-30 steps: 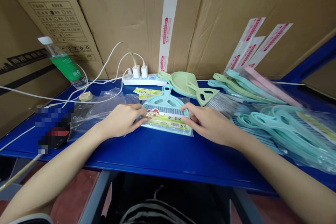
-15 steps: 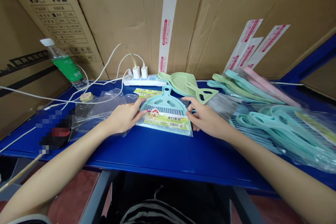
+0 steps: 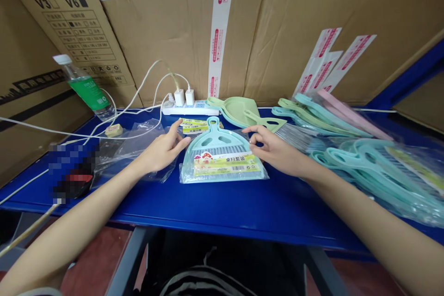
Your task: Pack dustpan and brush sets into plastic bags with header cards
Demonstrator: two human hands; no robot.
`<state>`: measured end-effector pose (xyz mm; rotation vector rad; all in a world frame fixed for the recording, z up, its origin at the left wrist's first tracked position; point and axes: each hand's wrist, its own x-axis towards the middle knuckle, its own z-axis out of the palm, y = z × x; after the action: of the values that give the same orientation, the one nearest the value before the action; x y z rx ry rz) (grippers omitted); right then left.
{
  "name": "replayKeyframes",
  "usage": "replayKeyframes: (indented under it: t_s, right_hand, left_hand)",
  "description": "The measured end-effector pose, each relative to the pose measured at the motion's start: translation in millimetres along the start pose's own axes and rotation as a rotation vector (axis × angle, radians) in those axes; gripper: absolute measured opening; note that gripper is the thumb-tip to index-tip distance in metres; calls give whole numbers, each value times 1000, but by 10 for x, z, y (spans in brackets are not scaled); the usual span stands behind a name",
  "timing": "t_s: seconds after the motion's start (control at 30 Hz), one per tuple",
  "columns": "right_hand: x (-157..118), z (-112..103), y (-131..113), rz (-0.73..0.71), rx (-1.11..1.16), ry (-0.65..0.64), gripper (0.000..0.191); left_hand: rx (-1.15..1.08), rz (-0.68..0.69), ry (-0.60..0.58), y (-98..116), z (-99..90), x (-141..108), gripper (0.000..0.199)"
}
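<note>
A light-blue dustpan and brush set [image 3: 218,138] in a clear plastic bag lies flat on the blue table, its handle pointing away from me. A yellow-green printed card [image 3: 224,164] shows inside the bag, over the grey bristles. My left hand [image 3: 162,150] is open just left of the set, thumb and forefinger spread and apart from it. At the set's right edge, my right hand [image 3: 272,150] touches the bag, forefinger stretched out and the other fingers loosely bent. Behind the set are loose printed cards [image 3: 196,126], a green dustpan [image 3: 239,108] and a green-handled brush [image 3: 267,122].
More bagged light-blue sets [image 3: 378,166] are heaped at the right, with green, blue and pink dustpans [image 3: 350,113] behind. Clear bags [image 3: 138,148], cables, a power strip [image 3: 190,108] and a bottle [image 3: 88,90] stand left and back. Cardboard boxes [image 3: 173,32] wall the rear.
The left hand has let go of the bagged set's left edge and drawn slightly away. The set now lies straighter, its front right corner farther right. The right hand has shifted slightly right.
</note>
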<state>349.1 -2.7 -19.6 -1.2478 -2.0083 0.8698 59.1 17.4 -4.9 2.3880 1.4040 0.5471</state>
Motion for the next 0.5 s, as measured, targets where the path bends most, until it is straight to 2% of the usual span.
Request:
replayKeyframes:
  t_s: [0.07,0.17,0.27,0.37,0.5]
  right_hand:
    - [2,-32,0,-11,9,-17,32]
    - [-4,-67,-23,-35,28,-44,30]
    - [-23,-82,-79,-39,71,-95,30]
    - [-44,-92,-130,-25,140,-129,37]
    - [-52,-124,-144,80,239,-118,45]
  left_hand:
    - [-113,-18,3,-24,4,14,67]
    - [-405,-60,-74,-40,16,34,69]
    - [-707,-207,-173,-13,29,37,69]
    - [-902,-353,-215,42,40,19,70]
    - [-1037,-338,-314,119,64,-27,55]
